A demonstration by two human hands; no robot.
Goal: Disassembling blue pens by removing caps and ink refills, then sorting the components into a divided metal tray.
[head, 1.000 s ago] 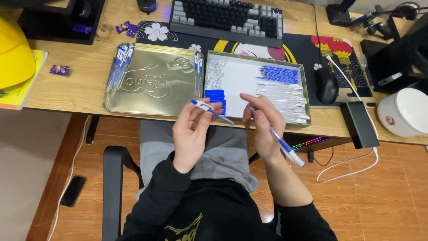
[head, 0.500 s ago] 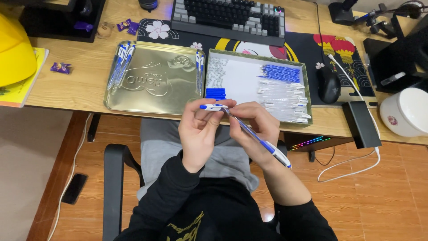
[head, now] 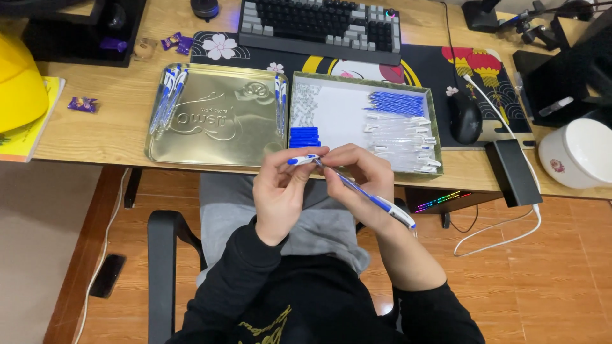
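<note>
Beyond left hand: gold tin lid (head: pixel 210 121), finished pens along its edges. Left hand (head: pixel 284 191): pinched shut on blue-and-white pen cap piece (head: pixel 302 160), held over lap. Right hand (head: pixel 360 185): closed around pen barrel (head: pixel 376 202), tip touching cap piece. Beyond right hand: parts tray (head: pixel 363 121) holding blue refills, clear barrels. Further right: black mouse (head: pixel 465 118).

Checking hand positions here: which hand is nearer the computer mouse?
Right. The right hand sits below and left of the mouse, at the desk edge; the left hand is farther left.
</note>
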